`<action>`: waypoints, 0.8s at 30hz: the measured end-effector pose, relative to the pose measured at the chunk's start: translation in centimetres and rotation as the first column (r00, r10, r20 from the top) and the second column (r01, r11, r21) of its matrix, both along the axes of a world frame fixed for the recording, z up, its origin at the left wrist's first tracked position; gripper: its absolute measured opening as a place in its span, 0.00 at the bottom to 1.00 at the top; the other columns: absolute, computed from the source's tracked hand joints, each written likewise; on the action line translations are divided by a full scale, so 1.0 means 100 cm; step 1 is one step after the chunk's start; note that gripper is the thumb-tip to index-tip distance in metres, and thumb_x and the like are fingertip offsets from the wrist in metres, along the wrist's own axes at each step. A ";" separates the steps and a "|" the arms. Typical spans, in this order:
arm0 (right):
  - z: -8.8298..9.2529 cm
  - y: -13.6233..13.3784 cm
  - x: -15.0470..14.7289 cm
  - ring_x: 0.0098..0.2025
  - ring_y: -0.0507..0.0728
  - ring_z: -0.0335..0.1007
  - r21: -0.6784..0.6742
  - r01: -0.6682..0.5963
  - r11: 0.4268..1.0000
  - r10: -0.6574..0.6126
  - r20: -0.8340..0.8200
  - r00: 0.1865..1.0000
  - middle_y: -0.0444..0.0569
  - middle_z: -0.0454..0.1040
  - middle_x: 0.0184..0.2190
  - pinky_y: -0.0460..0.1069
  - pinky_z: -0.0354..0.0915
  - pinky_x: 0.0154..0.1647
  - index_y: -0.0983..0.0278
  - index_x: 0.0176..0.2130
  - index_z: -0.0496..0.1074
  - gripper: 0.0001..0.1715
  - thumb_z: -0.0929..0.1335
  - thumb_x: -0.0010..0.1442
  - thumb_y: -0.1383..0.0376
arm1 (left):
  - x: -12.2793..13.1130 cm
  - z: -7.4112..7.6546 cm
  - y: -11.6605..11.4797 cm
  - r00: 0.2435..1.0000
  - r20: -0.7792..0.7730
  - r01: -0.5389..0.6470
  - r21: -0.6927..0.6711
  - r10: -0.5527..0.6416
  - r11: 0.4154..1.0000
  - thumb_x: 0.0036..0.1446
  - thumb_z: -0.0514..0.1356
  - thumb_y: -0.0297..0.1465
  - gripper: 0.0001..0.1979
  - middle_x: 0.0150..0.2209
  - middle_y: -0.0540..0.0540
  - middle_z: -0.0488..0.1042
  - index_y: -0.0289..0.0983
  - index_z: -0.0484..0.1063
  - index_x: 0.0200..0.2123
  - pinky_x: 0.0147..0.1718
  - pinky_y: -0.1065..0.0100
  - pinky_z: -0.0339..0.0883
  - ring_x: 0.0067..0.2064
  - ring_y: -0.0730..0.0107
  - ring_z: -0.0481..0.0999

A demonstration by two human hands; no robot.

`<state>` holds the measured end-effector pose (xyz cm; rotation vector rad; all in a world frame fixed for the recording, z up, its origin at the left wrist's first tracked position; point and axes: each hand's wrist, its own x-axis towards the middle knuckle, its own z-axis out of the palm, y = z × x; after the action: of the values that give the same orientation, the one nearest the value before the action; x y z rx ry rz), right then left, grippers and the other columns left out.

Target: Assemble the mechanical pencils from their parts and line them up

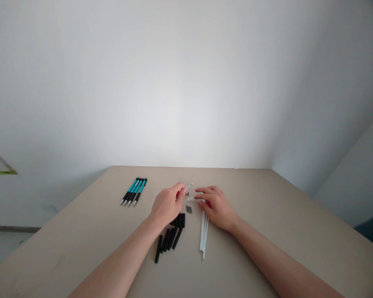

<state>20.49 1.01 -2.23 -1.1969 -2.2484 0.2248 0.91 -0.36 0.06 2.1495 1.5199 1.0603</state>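
A: What do the hands hold?
B: The left hand [170, 203], fingers closed, grips a slim white stick with a fine tip [189, 186], pointing up and right above the middle of the beige counter [245, 256]. The right hand [214, 205] is open — fingers spread beside some small, clear, whitish pieces [190, 199].

A: What lies around them?
B: Just nearer than those pieces sit small grey metal-looking cylinders [189, 210]. Long, thin white rods [204, 236] run toward the wearer, their far ends at the right hand. Black tubes, some short and thick [182, 220], others long and slender [168, 240], lie beside the left forearm. Well apart, on the left, four turquoise-and-black pens [133, 191] rest side by side.

A: Anything in the way?
B: The left hand partly covers the short tubes. Something red shows by each hand — too hidden to identify. A plain white wall [180, 91] stands behind the counter.
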 end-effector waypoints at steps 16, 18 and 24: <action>0.004 -0.002 -0.006 0.43 0.59 0.66 -0.048 0.044 0.998 -0.046 -0.036 0.998 0.46 0.78 0.36 0.56 0.57 0.47 0.58 0.34 0.77 0.07 0.68 0.57 0.67 | -0.002 -0.004 0.000 0.990 -0.144 -0.005 -0.021 0.002 1.000 0.62 0.49 0.38 0.14 0.17 0.53 0.62 0.41 0.69 0.30 0.23 0.71 0.41 0.19 0.72 0.59; 0.004 -0.001 -0.005 0.41 0.58 0.67 -0.028 0.061 0.998 -0.063 -0.097 0.993 0.46 0.78 0.33 0.54 0.59 0.45 0.59 0.32 0.77 0.06 0.68 0.56 0.68 | -0.001 -0.003 -0.001 0.989 -0.145 0.022 -0.018 -0.024 1.000 0.62 0.49 0.37 0.14 0.18 0.53 0.64 0.40 0.70 0.30 0.23 0.72 0.43 0.20 0.72 0.60; 0.004 -0.001 -0.005 0.33 0.55 0.69 0.005 0.099 0.995 -0.093 -0.282 0.955 0.47 0.76 0.30 0.50 0.63 0.39 0.62 0.35 0.75 0.07 0.68 0.54 0.71 | -0.002 -0.003 -0.001 0.975 -0.216 0.041 -0.048 -0.050 0.998 0.63 0.47 0.38 0.14 0.22 0.51 0.69 0.41 0.70 0.34 0.24 0.72 0.48 0.22 0.72 0.64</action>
<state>19.95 0.91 -1.85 -1.1802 -1.9375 0.3144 0.72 -0.42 -0.28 2.3217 1.5610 0.7904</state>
